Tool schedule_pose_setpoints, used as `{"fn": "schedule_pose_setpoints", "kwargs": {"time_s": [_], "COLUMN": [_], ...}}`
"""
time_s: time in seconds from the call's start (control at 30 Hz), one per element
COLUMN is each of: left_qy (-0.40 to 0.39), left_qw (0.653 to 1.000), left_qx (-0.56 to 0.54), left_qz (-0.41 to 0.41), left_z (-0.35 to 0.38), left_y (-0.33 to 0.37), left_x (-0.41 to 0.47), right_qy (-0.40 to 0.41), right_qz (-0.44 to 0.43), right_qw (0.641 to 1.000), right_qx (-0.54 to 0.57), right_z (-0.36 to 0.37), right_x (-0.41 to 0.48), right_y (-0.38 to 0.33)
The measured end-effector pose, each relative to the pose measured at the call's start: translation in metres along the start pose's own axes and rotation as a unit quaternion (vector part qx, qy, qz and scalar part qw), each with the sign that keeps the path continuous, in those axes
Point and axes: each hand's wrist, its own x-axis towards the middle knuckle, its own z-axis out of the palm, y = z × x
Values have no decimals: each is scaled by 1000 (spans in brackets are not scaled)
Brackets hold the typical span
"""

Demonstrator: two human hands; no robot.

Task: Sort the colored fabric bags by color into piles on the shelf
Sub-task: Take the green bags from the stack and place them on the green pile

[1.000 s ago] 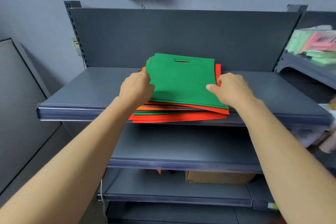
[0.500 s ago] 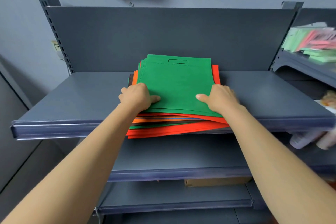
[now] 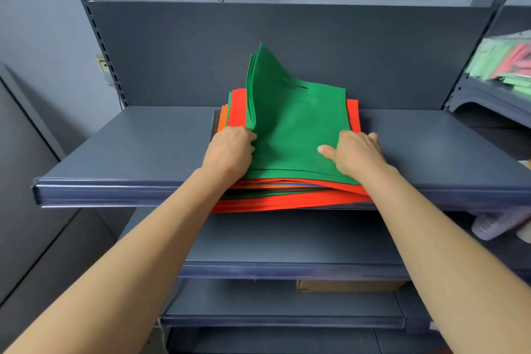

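Grey shelf, green bags, left hand gripping raised edge, right hand pinching opposite edge

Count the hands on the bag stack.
2. The left hand grips the green bags' raised left edge; the right hand holds their right edge, thumb on top.

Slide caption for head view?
The left hand and right hand grip the green bags, left edge raised, atop the mixed stack on the shelf.
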Motion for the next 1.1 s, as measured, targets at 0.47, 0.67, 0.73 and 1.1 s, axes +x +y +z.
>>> {"fn": "schedule_pose_setpoints", "kwargs": {"time_s": [0.47,0.67,0.73,1.1], "left_qy": [-19,33,49,-15], "left_qw": [999,996,991,978], "left_qx": [33,-18,-11,-45], "left_qz": [24,-78,-121,-205], "left_z": [7,-17,-29,-35], "left_y": [-4,-6,-16,-46], "left_x": [6,-2,-5,-34], "right_qy": [-8,-50,-48,-21], "right_qz": [-2,-18,-33,-19], "right_qw": [1000,997,996,985], "right_qx": [13,52,71,170], "right_z": [6,-14,-21,-13], "right_x": [4,1,-1,-1], "right_y": [2,1,-5,-61]}}
